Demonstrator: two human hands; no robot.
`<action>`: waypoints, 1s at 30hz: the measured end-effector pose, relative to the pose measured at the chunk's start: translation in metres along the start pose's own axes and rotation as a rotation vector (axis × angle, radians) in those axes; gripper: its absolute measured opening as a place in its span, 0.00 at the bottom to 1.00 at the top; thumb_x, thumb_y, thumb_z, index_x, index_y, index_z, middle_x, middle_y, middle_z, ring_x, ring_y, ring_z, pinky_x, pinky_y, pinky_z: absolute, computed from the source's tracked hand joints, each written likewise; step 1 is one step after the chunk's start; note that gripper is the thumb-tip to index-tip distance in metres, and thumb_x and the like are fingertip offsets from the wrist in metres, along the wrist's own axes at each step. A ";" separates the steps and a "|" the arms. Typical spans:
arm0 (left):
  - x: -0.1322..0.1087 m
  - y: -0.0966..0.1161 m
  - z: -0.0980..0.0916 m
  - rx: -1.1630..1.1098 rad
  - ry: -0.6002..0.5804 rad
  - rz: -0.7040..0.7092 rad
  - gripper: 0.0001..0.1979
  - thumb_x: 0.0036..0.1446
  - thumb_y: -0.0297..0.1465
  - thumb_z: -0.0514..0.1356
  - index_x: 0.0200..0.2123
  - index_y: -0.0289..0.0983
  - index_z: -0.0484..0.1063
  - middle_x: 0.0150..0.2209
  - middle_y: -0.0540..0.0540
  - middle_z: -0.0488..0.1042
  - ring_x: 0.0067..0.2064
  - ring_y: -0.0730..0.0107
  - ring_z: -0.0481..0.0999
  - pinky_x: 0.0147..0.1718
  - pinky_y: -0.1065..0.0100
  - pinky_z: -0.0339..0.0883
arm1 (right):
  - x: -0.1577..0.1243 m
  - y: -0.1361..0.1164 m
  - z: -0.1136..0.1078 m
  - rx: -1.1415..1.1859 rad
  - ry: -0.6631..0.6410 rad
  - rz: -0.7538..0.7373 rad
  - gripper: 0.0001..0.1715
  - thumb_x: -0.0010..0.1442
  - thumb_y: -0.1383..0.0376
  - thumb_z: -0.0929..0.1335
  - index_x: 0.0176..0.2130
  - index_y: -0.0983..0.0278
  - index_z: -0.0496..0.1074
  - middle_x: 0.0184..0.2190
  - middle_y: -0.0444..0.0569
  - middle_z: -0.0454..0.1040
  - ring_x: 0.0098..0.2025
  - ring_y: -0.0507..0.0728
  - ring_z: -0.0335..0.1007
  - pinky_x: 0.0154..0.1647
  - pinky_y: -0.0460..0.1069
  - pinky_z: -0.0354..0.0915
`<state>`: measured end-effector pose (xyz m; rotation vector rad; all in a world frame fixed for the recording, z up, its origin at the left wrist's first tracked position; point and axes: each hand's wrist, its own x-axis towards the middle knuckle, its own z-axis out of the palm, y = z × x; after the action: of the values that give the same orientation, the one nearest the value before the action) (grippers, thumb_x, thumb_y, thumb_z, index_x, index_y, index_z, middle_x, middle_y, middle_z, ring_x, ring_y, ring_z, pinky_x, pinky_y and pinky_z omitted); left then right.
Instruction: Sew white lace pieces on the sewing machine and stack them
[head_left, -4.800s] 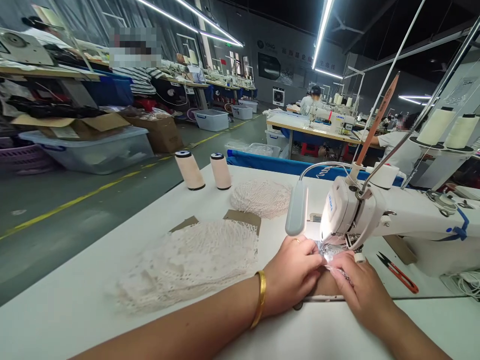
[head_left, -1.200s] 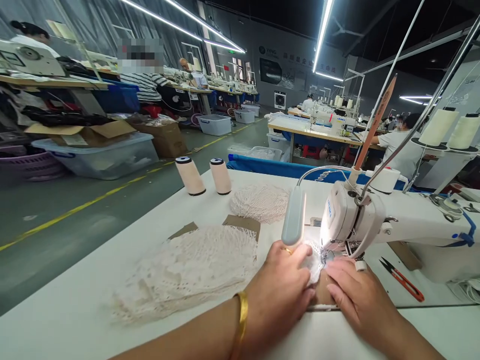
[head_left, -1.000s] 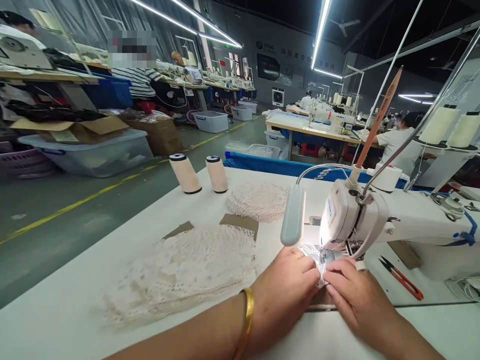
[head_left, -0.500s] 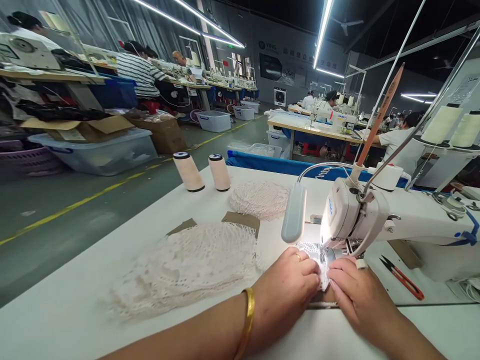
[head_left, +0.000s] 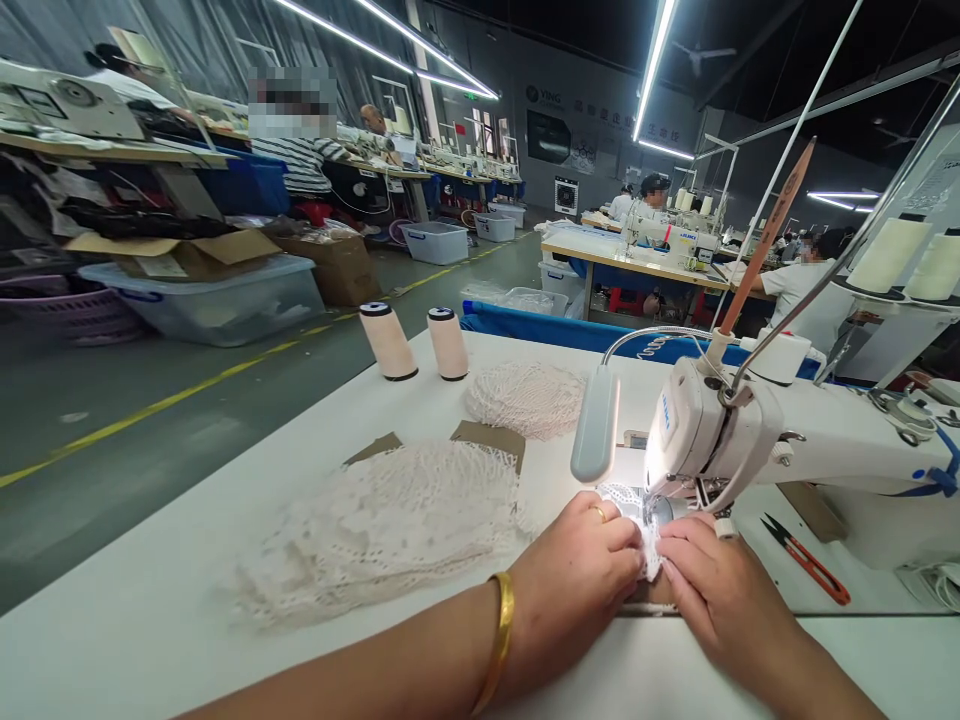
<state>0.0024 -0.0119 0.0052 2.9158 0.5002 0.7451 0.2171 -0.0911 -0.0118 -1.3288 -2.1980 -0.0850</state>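
A small piece of white lace [head_left: 651,552] lies under the needle area of a white sewing machine [head_left: 679,425]. On its left side my left hand [head_left: 581,570], with a ring and a gold bangle, has its fingers curled closed on the lace. From the right, my right hand [head_left: 724,580] pinches the lace's other edge, close below the presser foot. The machine's lamp [head_left: 598,425] lights the spot. Left of my hands, a pile of cream lace pieces [head_left: 390,530] is spread on the white table [head_left: 150,610], partly over brown card.
Behind the pile lies another lace bundle [head_left: 525,398]. Two peach thread cones [head_left: 388,342] stand at the table's far edge. Red-handled thread snips [head_left: 808,560] rest right of the machine head. A blue cloth [head_left: 540,328] hangs beyond the table. Other people sit at machines across the aisle.
The view has shifted slightly, so the scene sits a little further right. Both hands keep their hold on the lace, with hardly any movement visible.
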 end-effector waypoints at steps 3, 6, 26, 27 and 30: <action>0.000 -0.001 0.000 0.000 0.010 -0.002 0.10 0.66 0.23 0.58 0.31 0.37 0.73 0.35 0.49 0.79 0.37 0.64 0.73 0.42 0.58 0.63 | 0.001 0.000 0.000 -0.019 0.007 -0.005 0.17 0.71 0.74 0.61 0.51 0.60 0.74 0.44 0.53 0.79 0.45 0.62 0.75 0.40 0.54 0.71; -0.001 -0.001 0.001 -0.020 0.036 0.019 0.09 0.65 0.23 0.58 0.32 0.37 0.74 0.37 0.48 0.80 0.39 0.63 0.74 0.43 0.58 0.63 | -0.001 0.000 0.000 -0.037 0.014 -0.006 0.16 0.71 0.73 0.62 0.51 0.60 0.73 0.46 0.53 0.79 0.45 0.63 0.75 0.40 0.54 0.71; -0.002 -0.010 0.002 -0.024 0.000 0.068 0.08 0.56 0.19 0.62 0.34 0.38 0.77 0.36 0.48 0.81 0.37 0.62 0.75 0.50 0.54 0.62 | 0.001 -0.003 0.001 -0.057 0.008 -0.006 0.19 0.70 0.75 0.61 0.51 0.62 0.75 0.47 0.55 0.80 0.48 0.65 0.75 0.41 0.56 0.74; -0.002 -0.011 0.003 -0.030 -0.007 0.076 0.09 0.56 0.19 0.62 0.36 0.38 0.78 0.36 0.48 0.81 0.37 0.62 0.75 0.51 0.54 0.62 | 0.001 -0.002 0.002 -0.061 0.008 0.005 0.18 0.70 0.74 0.61 0.51 0.62 0.75 0.48 0.56 0.80 0.48 0.65 0.75 0.41 0.56 0.74; 0.000 -0.014 0.004 -0.022 -0.008 0.092 0.09 0.57 0.19 0.63 0.37 0.37 0.78 0.35 0.47 0.81 0.37 0.63 0.76 0.51 0.54 0.62 | 0.000 0.001 0.004 -0.082 0.004 0.040 0.18 0.71 0.73 0.61 0.51 0.62 0.76 0.49 0.57 0.81 0.49 0.65 0.76 0.41 0.57 0.75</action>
<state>0.0004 0.0014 -0.0002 2.9376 0.3570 0.7442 0.2156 -0.0893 -0.0152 -1.4147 -2.1843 -0.1646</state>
